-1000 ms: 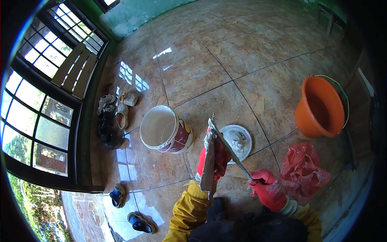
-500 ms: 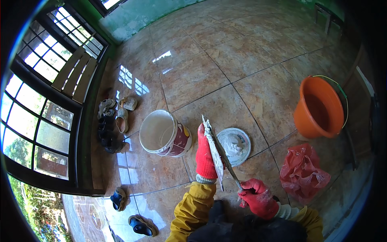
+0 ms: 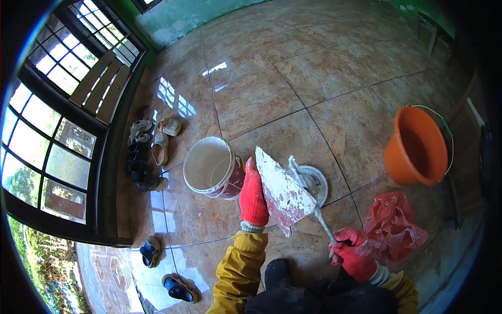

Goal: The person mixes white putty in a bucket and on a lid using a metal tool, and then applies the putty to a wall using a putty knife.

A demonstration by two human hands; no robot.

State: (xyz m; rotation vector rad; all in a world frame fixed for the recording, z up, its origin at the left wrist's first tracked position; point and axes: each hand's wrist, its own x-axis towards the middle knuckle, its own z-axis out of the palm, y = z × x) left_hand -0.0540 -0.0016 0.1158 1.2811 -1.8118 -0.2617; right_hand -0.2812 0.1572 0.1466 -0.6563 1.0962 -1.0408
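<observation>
My left hand [image 3: 253, 199], in a red knit glove, grips a flat, roughly triangular board [image 3: 285, 191] along its left side. White paste coats most of its face, and a reddish surface shows near the lower edge. My right hand [image 3: 355, 254], also red-gloved, is closed round the handle of a trowel [image 3: 325, 224]. The trowel appears nearly edge-on at the board's right side, with a white lump near its far tip. Beyond it lies a round white lid [image 3: 322, 184] on the floor, partly hidden by the tools.
A white paint bucket [image 3: 209, 165] stands left of my left hand. On the right are an orange bucket [image 3: 415, 146] and a crumpled red plastic bag [image 3: 392, 225]. Several shoes [image 3: 159, 146] lie by the windows, with two dark clogs [image 3: 178, 289] nearer. Tiles [image 3: 266, 89] cover the floor.
The board has turned from nearly edge-on to show its paste-covered face. My left hand has shifted slightly left, and my right hand has moved a little right with the trowel.
</observation>
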